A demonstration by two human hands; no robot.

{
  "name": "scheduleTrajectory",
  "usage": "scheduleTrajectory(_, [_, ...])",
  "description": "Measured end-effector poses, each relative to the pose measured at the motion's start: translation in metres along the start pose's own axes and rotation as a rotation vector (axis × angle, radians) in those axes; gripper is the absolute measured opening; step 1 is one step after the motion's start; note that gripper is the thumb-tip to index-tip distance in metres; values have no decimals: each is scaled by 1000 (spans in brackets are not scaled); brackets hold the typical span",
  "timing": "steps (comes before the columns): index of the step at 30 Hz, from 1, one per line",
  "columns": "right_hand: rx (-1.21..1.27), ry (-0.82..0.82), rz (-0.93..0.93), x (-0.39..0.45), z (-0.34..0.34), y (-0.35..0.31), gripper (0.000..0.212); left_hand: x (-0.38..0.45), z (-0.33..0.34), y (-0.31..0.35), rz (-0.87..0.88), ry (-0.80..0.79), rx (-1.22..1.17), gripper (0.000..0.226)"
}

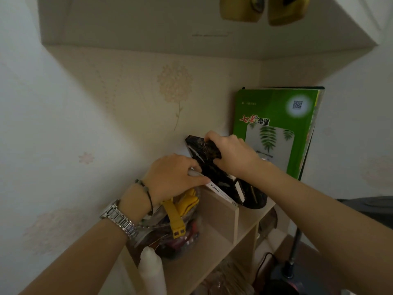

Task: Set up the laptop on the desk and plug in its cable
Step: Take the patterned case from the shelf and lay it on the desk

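Note:
No laptop shows in this view. My right hand [231, 154] grips the top edge of a black patterned book [192, 142] that leans on the top of a small wooden shelf unit [219, 211] against the wall. My left hand [176, 175], with a metal watch and a bead bracelet on its wrist, pinches the upper end of a white-spined book [221, 193] lying against the black one. A thin black cable [262, 265] curls at the lower right beside a dark round object; its ends are hidden.
A green workbook [274, 128] stands upright behind my right hand. A clear container with a yellow strap [176, 216] fills the shelf's left compartment. A white candle-like object [152, 271] stands below it. A dark pole [295, 250] and a dark grey surface [365, 202] are at the right.

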State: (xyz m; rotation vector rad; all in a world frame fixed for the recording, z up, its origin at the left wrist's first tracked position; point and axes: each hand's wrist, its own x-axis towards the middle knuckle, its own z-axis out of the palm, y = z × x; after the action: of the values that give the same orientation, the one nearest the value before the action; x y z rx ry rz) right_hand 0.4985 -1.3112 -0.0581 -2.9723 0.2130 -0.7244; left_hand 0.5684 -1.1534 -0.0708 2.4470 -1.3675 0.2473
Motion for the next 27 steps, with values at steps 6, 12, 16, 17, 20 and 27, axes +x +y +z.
scheduleTrajectory(6, [49, 62, 6, -5, 3, -3, 45, 2, 0, -3, 30, 19, 9, 44])
scheduleTrajectory(12, [178, 223, 15, -26, -23, 6, 46, -1, 2, 0, 7, 31, -20, 40])
scheduleTrajectory(16, [265, 344, 17, -49, -62, 13, 44, -3, 2, 2, -7, 2, 6, 41])
scheduleTrajectory(17, [272, 364, 23, -57, -72, 14, 43, -3, 1, 4, -17, -15, 16, 42])
scheduleTrajectory(20, [310, 386, 69, -85, -100, 18, 44, -5, -1, 11, -60, -61, 80, 44])
scheduleTrajectory(27, [532, 363, 186, -170, -149, 31, 41, -30, -15, 79, 62, 160, -339, 59])
